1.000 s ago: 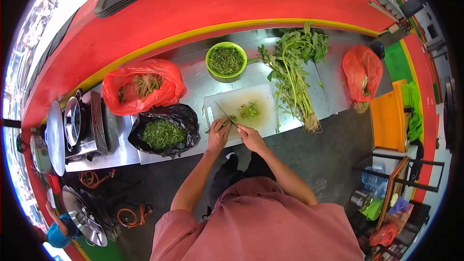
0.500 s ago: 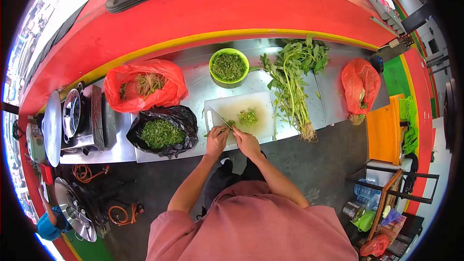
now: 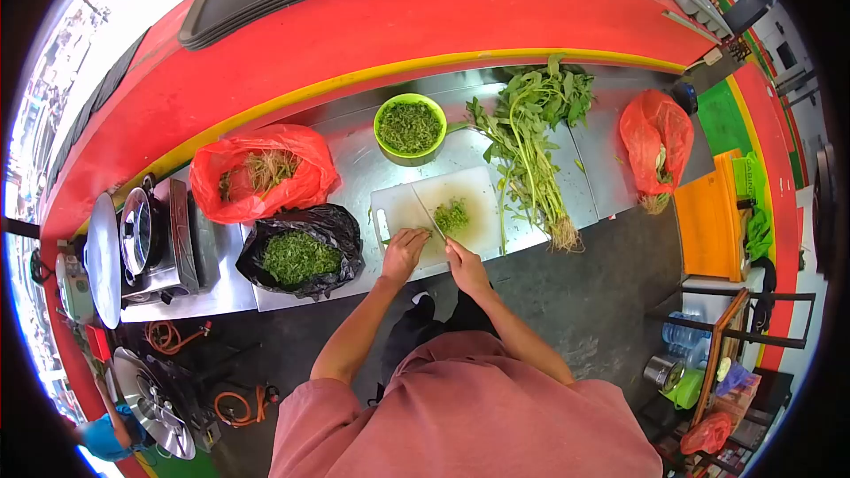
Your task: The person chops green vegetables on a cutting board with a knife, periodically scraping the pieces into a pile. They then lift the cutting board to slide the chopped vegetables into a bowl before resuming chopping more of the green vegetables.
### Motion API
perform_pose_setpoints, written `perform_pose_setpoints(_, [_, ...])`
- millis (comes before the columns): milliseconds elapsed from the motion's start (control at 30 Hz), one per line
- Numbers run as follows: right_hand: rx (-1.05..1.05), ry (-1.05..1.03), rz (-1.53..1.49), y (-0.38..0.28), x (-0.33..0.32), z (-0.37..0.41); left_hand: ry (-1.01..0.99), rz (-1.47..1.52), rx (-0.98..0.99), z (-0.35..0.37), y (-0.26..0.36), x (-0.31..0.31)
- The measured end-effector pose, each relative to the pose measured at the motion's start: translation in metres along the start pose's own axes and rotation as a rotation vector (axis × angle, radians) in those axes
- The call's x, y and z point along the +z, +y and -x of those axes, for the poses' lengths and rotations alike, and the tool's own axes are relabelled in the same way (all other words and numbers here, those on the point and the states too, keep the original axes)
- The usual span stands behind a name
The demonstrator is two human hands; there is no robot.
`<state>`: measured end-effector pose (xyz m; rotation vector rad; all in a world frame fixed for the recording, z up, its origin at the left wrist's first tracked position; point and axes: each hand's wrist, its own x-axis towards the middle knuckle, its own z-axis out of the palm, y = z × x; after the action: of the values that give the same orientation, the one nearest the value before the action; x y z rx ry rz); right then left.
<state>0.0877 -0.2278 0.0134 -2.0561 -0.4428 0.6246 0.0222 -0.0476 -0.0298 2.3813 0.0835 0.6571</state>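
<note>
Presently, the right hand (image 3: 465, 267) is clenched around the handle of a thin, straight metal knife (image 3: 428, 211), the blade reaching out past its fingertips. The left hand (image 3: 405, 252) has its fingers gathered over slim green stems (image 3: 430, 232), an end protruding beside the fingertips, near the blade. Just beyond the right fingers lies a loose heap of finely chopped green pieces (image 3: 453, 216), upon a white rectangular cutting board (image 3: 398, 202) beneath both hands. Risk noted: stems rolling under a light hold could turn the blade into the left fingertips; a wide stroke could scatter the heap.
</note>
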Motion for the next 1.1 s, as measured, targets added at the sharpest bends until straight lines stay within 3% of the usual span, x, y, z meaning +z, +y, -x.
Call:
perform_pose_setpoints(167, [0.096,-0.072,0.003,-0.004,0.005,0.005,0.0,0.03,-0.003,0.0,-0.002,0.001])
perform_pose_setpoints(233, [-0.013,0.003,0.006,0.005,0.01,0.006,0.019,0.038,-0.019,0.0,-0.003,0.003])
perform_pose_setpoints(567, [-0.022,0.017,0.033,0.017,0.023,0.01,0.064,0.077,-0.082,0.003,0.002,0.004])
perform_pose_setpoints(633, [-0.131,0.095,0.123,0.016,0.029,0.007,0.049,0.08,-0.092,0.002,0.001,0.002])
perform_pose_setpoints(767, [-0.113,0.11,0.196,-0.002,0.035,-0.017,0.023,0.121,-0.099,0.004,-0.004,0.003])
perform_pose_setpoints(867, [0.092,-0.067,0.203,-0.034,0.02,-0.03,0.004,0.08,-0.077,-0.001,-0.001,0.0])
perform_pose_setpoints(967, [-0.002,-0.021,0.088,-0.022,0.019,-0.03,0.018,0.106,-0.103,-0.002,-0.001,0.0])
perform_pose_setpoints(1033, [0.109,-0.096,0.09,-0.022,0.014,-0.024,0.027,0.146,-0.129,0.0,-0.003,0.002])
perform_pose_setpoints(1100, [0.026,-0.015,0.105,-0.013,0.017,-0.013,0.028,0.151,-0.127,0.001,-0.004,0.003])
